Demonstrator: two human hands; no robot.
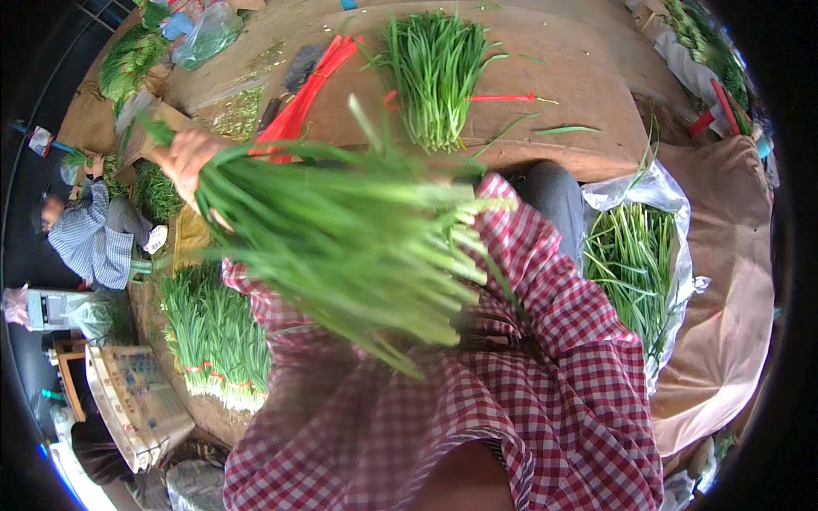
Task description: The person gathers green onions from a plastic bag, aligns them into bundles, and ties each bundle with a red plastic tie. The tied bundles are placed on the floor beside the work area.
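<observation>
My left hand (pixel 188 160) is closed around the leafy end of a large bunch of garlic chives (pixel 332 230). The bunch is held up in front of my chest, its pale cut ends pointing right, and it is blurred. My right hand is out of sight behind the bunch; only its red checked sleeve (pixel 537 262) shows, reaching up to the pale ends. Beyond, on a brown board (pixel 575 83), another pile of chives (pixel 438 83) lies across a red tie (pixel 501 98). Left of that pile is a bundle of red ties (pixel 313 89).
At my right, a clear plastic bag (pixel 677 211) holds loose chives (pixel 632 268). Several tied chive bunches (pixel 217 338) stand at my left, near a printed carton (pixel 137 402). Farther left, a person (pixel 96 230) sits on a low stool, handling greens. Brown cloth (pixel 722 268) lies at far right.
</observation>
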